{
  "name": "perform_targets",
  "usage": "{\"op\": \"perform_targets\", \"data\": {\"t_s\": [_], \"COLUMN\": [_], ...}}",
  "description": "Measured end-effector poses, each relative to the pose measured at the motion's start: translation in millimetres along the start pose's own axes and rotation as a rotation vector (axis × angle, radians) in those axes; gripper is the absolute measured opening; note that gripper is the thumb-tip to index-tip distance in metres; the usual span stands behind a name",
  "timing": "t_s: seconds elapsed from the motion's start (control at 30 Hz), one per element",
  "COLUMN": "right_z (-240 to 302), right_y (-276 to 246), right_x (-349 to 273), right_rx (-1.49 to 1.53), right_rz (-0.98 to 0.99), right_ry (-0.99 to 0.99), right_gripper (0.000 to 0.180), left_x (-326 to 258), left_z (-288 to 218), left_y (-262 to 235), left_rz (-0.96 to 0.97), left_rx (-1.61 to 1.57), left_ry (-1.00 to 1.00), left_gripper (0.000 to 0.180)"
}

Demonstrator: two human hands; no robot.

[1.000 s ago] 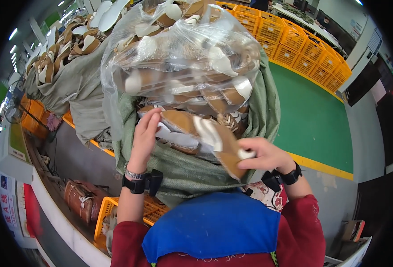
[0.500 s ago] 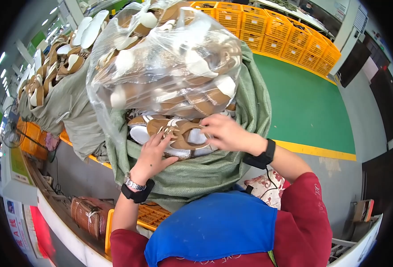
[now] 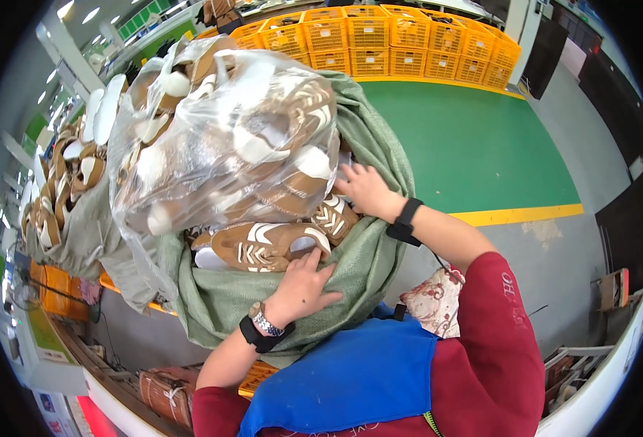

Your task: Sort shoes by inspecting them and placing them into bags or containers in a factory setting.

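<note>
A brown shoe (image 3: 252,244) with white stripes lies on its side in the mouth of a green woven sack (image 3: 379,138). My left hand (image 3: 303,288) rests its fingertips at the shoe's collar, with the thumb spread apart. Beside the shoe's heel sits a second brown shoe (image 3: 336,217), partly covered. My right hand (image 3: 368,191) reaches to the sack's right inner side, fingers stretched out next to the clear plastic bag (image 3: 219,156); its fingertips are partly hidden. That bag, full of brown and white shoes, bulges above the sack.
At the left stands another sack (image 3: 81,240) heaped with shoe uppers and white soles. Stacked yellow crates (image 3: 368,62) line the far side of the green floor (image 3: 467,146). A patterned cushion (image 3: 435,302) lies by my right side.
My view has turned, shifting the scene. My right hand has moved away from the shoe toward the sack's far right side. The shoe now lies tipped, its striped side showing.
</note>
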State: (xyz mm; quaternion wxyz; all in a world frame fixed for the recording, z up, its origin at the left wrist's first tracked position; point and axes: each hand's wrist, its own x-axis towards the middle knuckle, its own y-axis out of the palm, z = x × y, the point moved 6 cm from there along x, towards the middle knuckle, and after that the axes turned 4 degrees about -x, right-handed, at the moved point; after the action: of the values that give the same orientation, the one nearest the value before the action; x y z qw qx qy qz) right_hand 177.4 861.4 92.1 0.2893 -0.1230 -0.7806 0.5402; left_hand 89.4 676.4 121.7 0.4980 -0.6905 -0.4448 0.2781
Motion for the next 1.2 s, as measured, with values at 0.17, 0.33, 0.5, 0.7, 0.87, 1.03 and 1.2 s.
{"op": "perform_targets", "data": {"t_s": [0.17, 0.33, 0.5, 0.7, 0.87, 1.03, 1.2], "right_z": [-5.1, -78.0, -134.2, -138.3, -108.9, -45.7, 32.0], "right_y": [18.1, -32.9, -77.9, -57.8, -80.8, -102.9, -106.0], "right_x": [2.2, -30.6, -93.4, -157.2, -164.1, -117.1, -47.4], "right_rx": [0.123, 0.467, 1.111, 2.061, 2.179, 2.252, 2.027], "right_rz": [-0.068, -0.367, -0.800, -0.725, -0.747, -0.407, -0.178], "right_ry": [-0.071, 0.412, 0.824, 1.079, 0.898, 0.442, 0.296], "right_gripper": [0.044, 0.042, 0.039, 0.041, 0.044, 0.061, 0.061], "left_x": [5.2, 10.3, 10.4, 16.7, 16.2, -1.2, -19.4], "left_z": [3.6, 19.5, 21.2, 18.2, 10.8, 16.1, -6.9], "left_y": [0.4, -10.4, -8.5, -16.7, -49.6, -41.0, -12.8], "left_rz": [-0.012, -0.066, -0.045, -0.007, -0.192, -0.105, -0.194], "left_rx": [-0.020, -0.171, -0.158, -0.205, -0.281, -0.261, 0.031], "left_ry": [-0.012, -0.056, -0.052, -0.092, -0.172, -0.119, 0.049], "left_gripper": [0.052, 0.047, 0.045, 0.041, 0.034, 0.037, 0.047]}}
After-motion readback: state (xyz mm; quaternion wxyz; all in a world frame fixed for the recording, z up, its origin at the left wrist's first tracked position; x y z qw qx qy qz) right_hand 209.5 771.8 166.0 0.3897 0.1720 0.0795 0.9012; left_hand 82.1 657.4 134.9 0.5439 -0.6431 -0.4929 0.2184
